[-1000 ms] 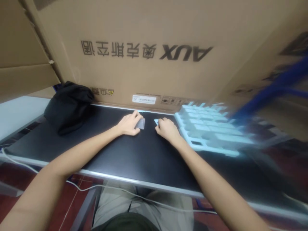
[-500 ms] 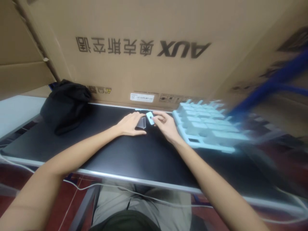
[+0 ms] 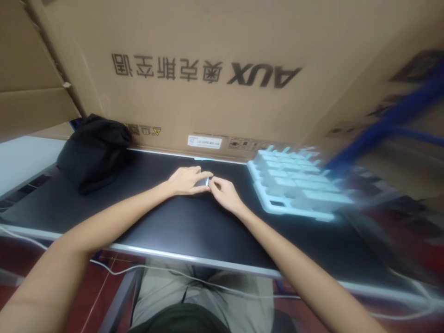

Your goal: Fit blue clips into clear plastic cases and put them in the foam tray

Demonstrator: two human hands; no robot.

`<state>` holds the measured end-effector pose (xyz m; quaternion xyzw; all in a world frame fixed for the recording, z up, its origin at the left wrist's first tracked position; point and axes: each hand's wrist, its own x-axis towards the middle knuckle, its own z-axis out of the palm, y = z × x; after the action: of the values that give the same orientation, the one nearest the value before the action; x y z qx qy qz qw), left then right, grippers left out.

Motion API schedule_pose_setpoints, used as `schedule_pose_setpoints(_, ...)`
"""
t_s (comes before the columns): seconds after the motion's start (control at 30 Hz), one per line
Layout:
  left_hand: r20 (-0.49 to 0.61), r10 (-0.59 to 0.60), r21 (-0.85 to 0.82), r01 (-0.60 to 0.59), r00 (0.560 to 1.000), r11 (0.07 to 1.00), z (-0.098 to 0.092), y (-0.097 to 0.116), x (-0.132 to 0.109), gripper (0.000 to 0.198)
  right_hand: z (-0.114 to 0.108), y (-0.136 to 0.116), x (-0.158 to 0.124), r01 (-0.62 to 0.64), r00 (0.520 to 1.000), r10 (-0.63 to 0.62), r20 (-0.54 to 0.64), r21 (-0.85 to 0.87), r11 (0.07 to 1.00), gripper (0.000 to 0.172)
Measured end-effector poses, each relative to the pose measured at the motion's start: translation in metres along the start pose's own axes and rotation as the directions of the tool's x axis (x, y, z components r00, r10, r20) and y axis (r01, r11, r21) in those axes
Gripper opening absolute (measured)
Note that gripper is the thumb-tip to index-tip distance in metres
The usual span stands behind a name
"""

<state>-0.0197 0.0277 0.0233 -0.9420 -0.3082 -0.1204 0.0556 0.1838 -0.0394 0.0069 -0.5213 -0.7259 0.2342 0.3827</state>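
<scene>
My left hand (image 3: 184,180) rests on the black tabletop with its thumb and forefinger around a small clear plastic box (image 3: 201,182). At the box's right end a light-blue cap (image 3: 207,181) shows as a thin edge, with the fingertips of my right hand (image 3: 226,193) closed on it. The cap and box end meet or nearly meet; whether the cap is seated cannot be made out. Fingers hide much of both pieces.
A light-blue rack-like tray (image 3: 287,182) with upright prongs stands to the right. A black cloth bundle (image 3: 93,152) lies at the left. Behind the black table (image 3: 166,226) rises a large cardboard box (image 3: 194,106). A white cable (image 3: 166,273) hangs along the front edge.
My right hand has moved left and slightly down, bringing the light-blue cap to the clear box's end. The cap has turned edge-on. My left hand has stayed nearly in place, closing around the box.
</scene>
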Motion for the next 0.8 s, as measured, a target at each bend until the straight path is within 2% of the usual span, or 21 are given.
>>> schedule_pose_setpoints(0.13, 0.012, 0.009, 0.013, -0.009, 1.000, 1.000, -0.002, 0.001, 0.000, 0.076, 0.001, -0.001, -0.002, 0.051, 0.997, -0.048, 0.056, -0.052, 0.997, 0.039)
schedule_pose_setpoints(0.23, 0.028, -0.027, 0.026, 0.026, 0.999, 0.999, -0.002, 0.003, 0.000, 0.079, -0.001, 0.005, 0.009, 0.031, 0.997, -0.021, 0.073, -0.133, 0.991, 0.035)
schedule_pose_setpoints(0.33, 0.060, -0.049, 0.062, 0.046, 0.997, 0.997, -0.003, 0.005, 0.001, 0.074, -0.001, 0.016, 0.038, -0.037, 0.999, 0.034, -0.015, -0.293, 0.956, 0.031)
schedule_pose_setpoints(0.47, 0.094, -0.067, 0.076, 0.060, 0.993, 0.995, -0.005, 0.007, 0.002, 0.067, 0.007, 0.026, 0.083, -0.059, 0.998, 0.044, -0.049, -0.379, 0.924, 0.054)
schedule_pose_setpoints(0.53, 0.110, -0.069, 0.069, 0.062, 0.992, 0.996, -0.006, 0.007, 0.002, 0.066, 0.014, 0.028, 0.100, -0.062, 0.998, 0.052, -0.035, -0.400, 0.914, 0.056)
schedule_pose_setpoints(0.67, 0.134, -0.064, 0.050, 0.057, 0.989, 0.997, -0.005, 0.006, 0.004, 0.063, 0.024, 0.030, 0.118, -0.078, 0.997, 0.082, -0.008, -0.402, 0.912, 0.042)
schedule_pose_setpoints(0.8, 0.154, -0.064, 0.049, 0.057, 0.986, 0.997, -0.005, 0.006, 0.006, 0.060, 0.013, 0.031, 0.119, -0.127, 0.987, 0.154, 0.046, -0.360, 0.924, 0.025)
